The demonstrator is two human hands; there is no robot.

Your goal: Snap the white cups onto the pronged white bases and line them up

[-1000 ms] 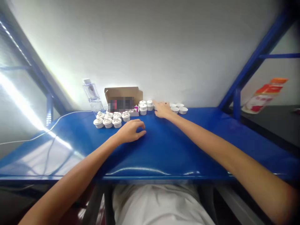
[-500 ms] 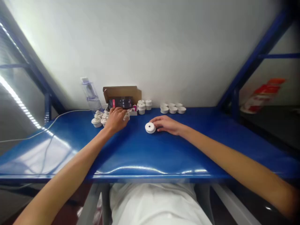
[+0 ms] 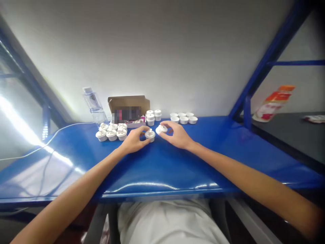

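Observation:
My left hand point(image 3: 134, 140) rests on the blue table point(image 3: 162, 166) and pinches a small white round part with a raised top point(image 3: 150, 134). Just to its right, my right hand point(image 3: 177, 135) holds a white round cap point(image 3: 161, 129), tilted and lifted a little off the table. The two parts are close together but apart. Left of my left hand stands a cluster of several similar white parts point(image 3: 111, 131).
At the back against the wall stand an open cardboard box point(image 3: 128, 107), stacked white caps point(image 3: 153, 116), a row of white cups point(image 3: 184, 118) and a clear plastic bottle point(image 3: 92, 105). A white cable point(image 3: 48, 144) runs across the left. A blue frame post point(image 3: 264, 64) rises at right.
My left hand came back from the cluster with a white part. My right hand lifted the cap from the table and brought it beside that part.

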